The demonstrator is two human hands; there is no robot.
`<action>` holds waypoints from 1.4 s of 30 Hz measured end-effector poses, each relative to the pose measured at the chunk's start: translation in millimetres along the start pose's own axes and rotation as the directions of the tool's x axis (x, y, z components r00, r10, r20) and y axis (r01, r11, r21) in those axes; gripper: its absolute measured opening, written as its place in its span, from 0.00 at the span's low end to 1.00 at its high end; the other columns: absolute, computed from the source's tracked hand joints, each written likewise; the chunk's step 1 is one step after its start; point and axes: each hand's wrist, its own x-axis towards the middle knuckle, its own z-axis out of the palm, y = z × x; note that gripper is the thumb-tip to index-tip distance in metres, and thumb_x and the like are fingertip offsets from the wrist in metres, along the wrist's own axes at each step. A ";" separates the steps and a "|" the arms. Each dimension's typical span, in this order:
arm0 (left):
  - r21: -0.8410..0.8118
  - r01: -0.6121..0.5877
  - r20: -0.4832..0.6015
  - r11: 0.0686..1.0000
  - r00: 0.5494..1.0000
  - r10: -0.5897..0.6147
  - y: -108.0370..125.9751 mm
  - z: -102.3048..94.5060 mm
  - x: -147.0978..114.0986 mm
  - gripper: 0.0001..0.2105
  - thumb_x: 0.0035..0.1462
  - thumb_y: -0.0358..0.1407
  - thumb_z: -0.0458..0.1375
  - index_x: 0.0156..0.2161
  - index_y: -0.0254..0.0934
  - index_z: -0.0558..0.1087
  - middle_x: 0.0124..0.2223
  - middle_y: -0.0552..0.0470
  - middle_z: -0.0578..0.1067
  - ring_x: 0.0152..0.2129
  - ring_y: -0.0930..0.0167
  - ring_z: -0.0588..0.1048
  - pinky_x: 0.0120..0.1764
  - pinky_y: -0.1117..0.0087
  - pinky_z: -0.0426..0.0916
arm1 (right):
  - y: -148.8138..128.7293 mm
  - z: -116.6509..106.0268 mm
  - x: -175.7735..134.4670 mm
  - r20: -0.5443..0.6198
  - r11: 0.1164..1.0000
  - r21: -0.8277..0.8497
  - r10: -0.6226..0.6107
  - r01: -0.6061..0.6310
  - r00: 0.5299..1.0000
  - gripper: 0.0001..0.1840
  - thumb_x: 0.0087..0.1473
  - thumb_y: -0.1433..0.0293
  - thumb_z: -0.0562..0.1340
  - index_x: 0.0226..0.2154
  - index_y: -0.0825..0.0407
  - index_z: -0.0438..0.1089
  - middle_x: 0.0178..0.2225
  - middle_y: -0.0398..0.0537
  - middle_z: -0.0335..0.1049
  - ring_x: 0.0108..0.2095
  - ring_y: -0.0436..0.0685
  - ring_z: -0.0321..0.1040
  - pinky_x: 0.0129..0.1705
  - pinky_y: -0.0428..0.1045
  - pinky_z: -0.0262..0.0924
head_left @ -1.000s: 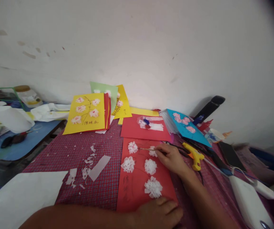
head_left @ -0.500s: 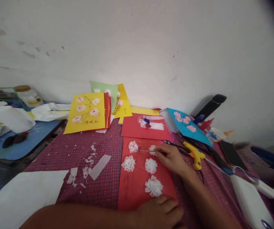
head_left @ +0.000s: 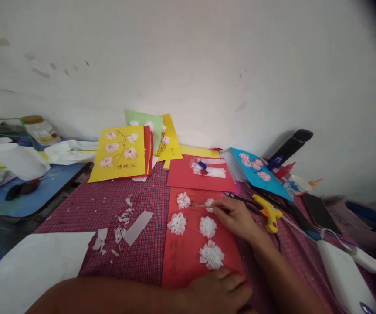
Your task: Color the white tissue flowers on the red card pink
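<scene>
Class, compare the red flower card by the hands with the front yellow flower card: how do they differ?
Blossoms on the red flower card are mostly white; those on the yellow flower card are tinged pink. Writing runs down the red flower card's lower left but across the yellow flower card's bottom. The left hand covers part of the red card; the yellow card overlaps other cards. Both carry five blossoms and drawn stems.

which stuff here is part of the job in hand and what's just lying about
Likely part of the job:
- thin stick, in the right grip
- red sheet, partly under the left grip
- white flowers on that sheet

Apparently just lying about:
- yellow glue gun
- blue flower card
- yellow flower card
- brown-lidded jar
- white roll
</scene>
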 end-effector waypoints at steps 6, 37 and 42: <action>-0.015 0.002 -0.026 1.000 1.000 -0.003 1.0 5.0 -0.7 0.15 0.71 0.43 0.52 0.55 0.47 0.77 0.55 0.49 0.77 0.52 0.62 0.77 0.48 0.65 0.70 | -2.9 1.9 -0.2 0.018 1.000 0.031 -0.005 0.004 1.000 0.11 0.64 0.70 0.60 0.36 0.48 0.79 0.33 0.46 0.81 0.32 0.55 0.76 0.36 0.49 0.66; 0.032 0.025 -0.060 0.999 0.998 -0.023 1.3 25.6 5.2 0.13 0.71 0.45 0.55 0.52 0.41 0.75 0.50 0.49 0.79 0.44 0.71 0.77 0.43 0.71 0.68 | 33.1 -24.9 17.4 -0.371 0.971 -0.167 0.100 -0.172 0.923 0.14 0.64 0.64 0.59 0.40 0.50 0.80 0.38 0.51 0.83 0.39 0.61 0.79 0.44 0.53 0.71; 0.005 0.070 -0.040 0.998 0.997 -0.070 0.5 26.9 8.7 0.17 0.71 0.45 0.55 0.52 0.32 0.74 0.44 0.50 0.80 0.40 0.74 0.77 0.43 0.73 0.68 | 54.7 -28.6 56.0 -0.288 0.886 -0.393 0.134 -0.245 0.948 0.15 0.62 0.68 0.58 0.40 0.50 0.82 0.42 0.52 0.84 0.44 0.61 0.79 0.46 0.52 0.69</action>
